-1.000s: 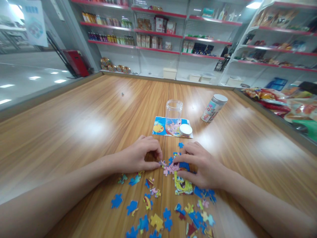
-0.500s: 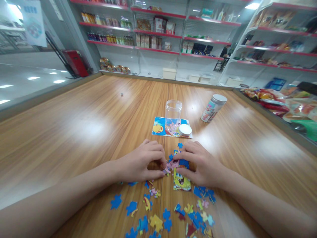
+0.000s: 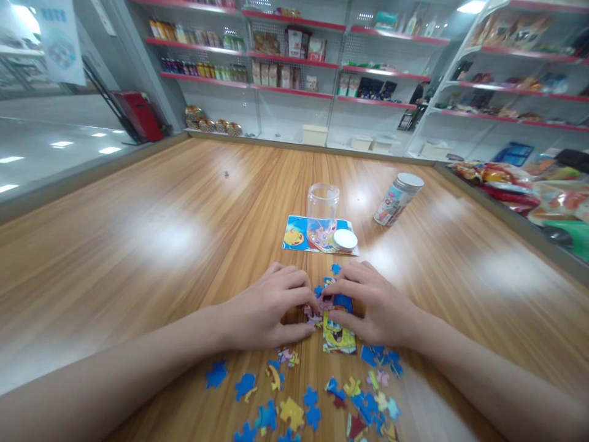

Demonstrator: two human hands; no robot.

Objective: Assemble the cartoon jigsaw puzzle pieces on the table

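A partly joined jigsaw puzzle (image 3: 339, 334), with a yellow cartoon face, lies flat on the wooden table. My right hand (image 3: 375, 305) is bent over its upper part, index finger and thumb pressed on its left side and the other fingers covering the blue area. From the left, my left hand (image 3: 269, 307) has curled fingers and thumb around pink jigsaw pieces (image 3: 313, 316) at the puzzle's left edge. Its fingertips partly hide them, and I cannot tell whether they are joined on. A small blue piece (image 3: 335, 269) lies above the right hand.
Loose jigsaw pieces (image 3: 291, 412) are scattered nearest me. Beyond my hands, a clear jar (image 3: 322, 205) and a white lid (image 3: 345, 239) stand on a picture card (image 3: 294, 234). A printed canister (image 3: 398, 199) is at the right, snack packets (image 3: 501, 178) past the table's edge, shelves (image 3: 294, 58) behind.
My left hand has moved slightly right and down, its fingertips closer to the joined puzzle. My right hand stays nearly in place.
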